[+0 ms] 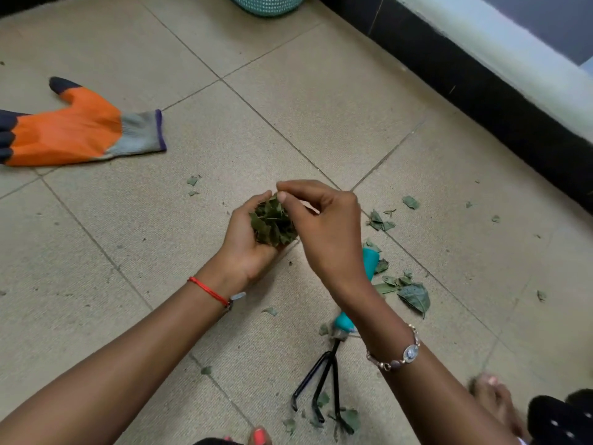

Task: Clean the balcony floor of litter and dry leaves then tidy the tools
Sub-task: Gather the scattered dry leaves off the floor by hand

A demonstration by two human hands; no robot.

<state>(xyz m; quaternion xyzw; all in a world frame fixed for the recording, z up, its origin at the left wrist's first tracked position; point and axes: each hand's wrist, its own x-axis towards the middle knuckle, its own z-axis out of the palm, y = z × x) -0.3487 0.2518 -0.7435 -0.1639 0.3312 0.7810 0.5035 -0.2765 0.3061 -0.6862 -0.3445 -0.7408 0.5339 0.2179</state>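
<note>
Basket [266, 4] in teal mesh shows only its lower edge at the top of the view, standing on the floor; its contents cannot be seen. The other holder here is the left hand [247, 239], cupped palm-up with its fingers curled loosely around a clump of dry leaves [272, 224]. The right hand [324, 226] hangs just above that clump, thumb and forefinger pinched together at its top; whether a scrap sits between them cannot be told. More loose leaves [414, 295] lie scattered on the beige tiled floor [321, 101] to the right. A hand rake [333, 374] with a teal handle and black prongs lies beneath the right forearm. An orange work glove [77, 126] lies flat, well apart to the left. A dark skirting [481, 91] runs along the wall at upper right.
</note>
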